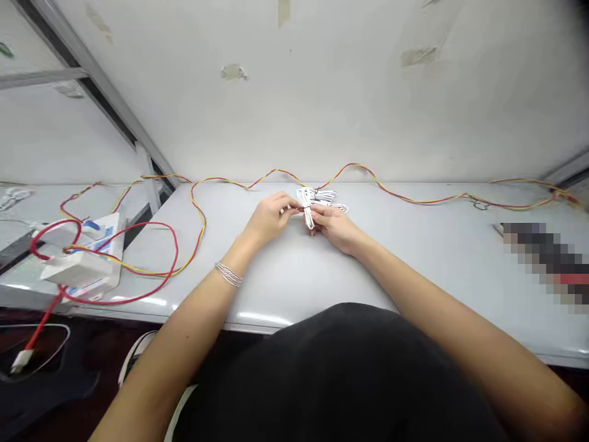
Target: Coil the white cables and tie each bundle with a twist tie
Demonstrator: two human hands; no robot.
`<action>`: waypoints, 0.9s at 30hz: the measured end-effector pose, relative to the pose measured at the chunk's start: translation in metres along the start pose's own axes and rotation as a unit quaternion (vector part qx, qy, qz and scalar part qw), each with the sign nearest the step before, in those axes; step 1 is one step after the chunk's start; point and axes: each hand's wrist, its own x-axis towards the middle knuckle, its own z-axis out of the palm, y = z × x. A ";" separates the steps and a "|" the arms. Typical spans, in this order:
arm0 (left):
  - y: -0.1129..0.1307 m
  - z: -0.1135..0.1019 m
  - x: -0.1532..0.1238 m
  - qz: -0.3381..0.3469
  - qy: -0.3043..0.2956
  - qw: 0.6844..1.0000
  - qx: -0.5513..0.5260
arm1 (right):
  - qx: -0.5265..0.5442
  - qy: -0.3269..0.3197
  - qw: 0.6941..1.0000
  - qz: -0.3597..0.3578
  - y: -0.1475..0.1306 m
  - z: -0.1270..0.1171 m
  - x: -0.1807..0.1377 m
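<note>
Both my hands meet over the middle of a pale grey table (pixel 414 258), near its far edge. A coiled bundle of white cable (pixel 317 199) lies between them. My left hand (pixel 270 216) pinches the bundle from the left with curled fingers; a silver bracelet sits on that wrist. My right hand (pixel 335 224) grips the bundle from the right, fingers closed round its lower loop. Part of the coil sticks out behind my fingers toward the wall.
A long red-and-yellow twisted wire (pixel 396 193) snakes along the back edge by the wall. A red cable loop (pixel 151 270) and white boxes (pixel 80 267) lie at the left. A pixelated dark patch (pixel 547 258) covers something at the right. My dark shirt fills the bottom.
</note>
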 end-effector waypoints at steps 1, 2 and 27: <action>-0.001 0.000 0.000 0.003 -0.003 1.000 -0.001 | 0.002 -0.001 1.000 0.000 0.000 0.000 0.000; -0.001 0.000 0.000 0.004 -0.005 1.000 -0.002 | 0.003 -0.002 1.000 -0.001 0.000 0.000 0.000; 0.019 0.005 0.005 -0.319 0.017 0.886 -0.336 | -0.209 0.178 0.944 -0.184 0.022 0.011 0.003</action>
